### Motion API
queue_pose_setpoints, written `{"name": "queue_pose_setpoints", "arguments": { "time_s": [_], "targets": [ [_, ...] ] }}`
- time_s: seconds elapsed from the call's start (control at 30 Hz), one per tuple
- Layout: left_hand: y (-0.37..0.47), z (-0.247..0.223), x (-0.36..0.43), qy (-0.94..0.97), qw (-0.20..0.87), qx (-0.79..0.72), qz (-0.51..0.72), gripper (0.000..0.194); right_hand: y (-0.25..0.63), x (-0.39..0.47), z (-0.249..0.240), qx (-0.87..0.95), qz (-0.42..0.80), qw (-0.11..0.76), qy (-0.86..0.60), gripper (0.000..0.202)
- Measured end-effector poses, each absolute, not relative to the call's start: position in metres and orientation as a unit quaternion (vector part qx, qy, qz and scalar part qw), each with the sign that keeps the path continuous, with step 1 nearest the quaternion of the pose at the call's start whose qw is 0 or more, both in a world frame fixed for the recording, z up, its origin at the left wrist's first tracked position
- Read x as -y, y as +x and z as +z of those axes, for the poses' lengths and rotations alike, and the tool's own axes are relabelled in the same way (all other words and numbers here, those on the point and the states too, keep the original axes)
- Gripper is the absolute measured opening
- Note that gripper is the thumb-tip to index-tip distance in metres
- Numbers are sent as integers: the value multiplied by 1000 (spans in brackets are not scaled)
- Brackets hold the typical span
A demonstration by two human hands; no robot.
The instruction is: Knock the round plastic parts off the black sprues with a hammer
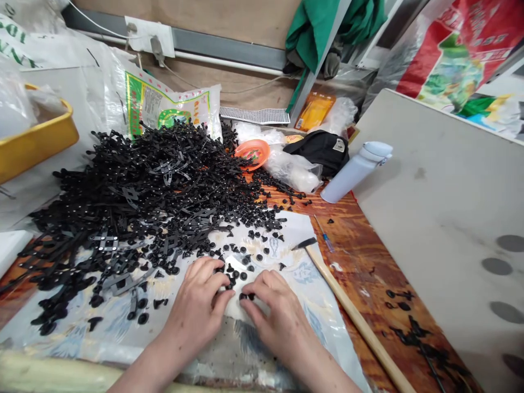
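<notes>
The person's right hand (pixel 278 305) pinches a small black piece (pixel 246 296) between thumb and forefinger, low over the patterned sheet (pixel 164 335) that covers part of the wooden counter (pixel 380 273). The left hand (pixel 202 292) is just beside it, its fingers curled near the loose black caps (pixel 243 276) — whether it grips one, the view does not show. Behind both hands and to the left rises a large heap of black parts (pixel 164 180), links and caps tangled together.

The pinched piece looks like hard plastic: very light, stiff, unlikely to break in the fingers, though its smooth surface may let it slip or spin. A thumb-and-fingertip hold on the rim should suit it best; where a cap has a stem, that would give a second grip. The long links seem thin and somewhat springy, better taken near one end, since they could snag on neighbours.

To the right, a hammer (pixel 356 312) lies partly on the sheet, near a screwdriver (pixel 327 242).
</notes>
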State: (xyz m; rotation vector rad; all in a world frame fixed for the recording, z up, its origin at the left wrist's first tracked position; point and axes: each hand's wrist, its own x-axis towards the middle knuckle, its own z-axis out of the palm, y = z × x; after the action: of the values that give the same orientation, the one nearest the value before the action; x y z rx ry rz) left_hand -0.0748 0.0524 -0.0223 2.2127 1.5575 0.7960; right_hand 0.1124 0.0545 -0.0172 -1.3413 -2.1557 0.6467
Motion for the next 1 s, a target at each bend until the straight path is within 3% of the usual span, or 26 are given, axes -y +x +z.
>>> {"name": "queue_pose_setpoints", "arguments": {
  "time_s": [0.13, 0.4, 0.67, 0.83, 1.0],
  "targets": [
    [-73, -21, -52, 781, 157, -538, 275, 19, 120, -72, -17, 767, 242, 294, -517, 13],
    [-80, -18, -49, 788, 177, -539, 239, 13, 103, -90, -13, 803, 241, 200, -507, 11],
    [-95, -13, -50, 765, 165, -553, 285, 15, 120, -87, 5, 783, 272, 208, -520, 4],
    [-98, -14, -38, 748, 174, -552, 324, 13, 131, -56, 8, 801, 314, 180, -476, 13],
    [-92, -13, -33, 730, 188, -566, 335, 14, 123, -30, -15, 813, 238, 181, -500, 15]
  ]
}}
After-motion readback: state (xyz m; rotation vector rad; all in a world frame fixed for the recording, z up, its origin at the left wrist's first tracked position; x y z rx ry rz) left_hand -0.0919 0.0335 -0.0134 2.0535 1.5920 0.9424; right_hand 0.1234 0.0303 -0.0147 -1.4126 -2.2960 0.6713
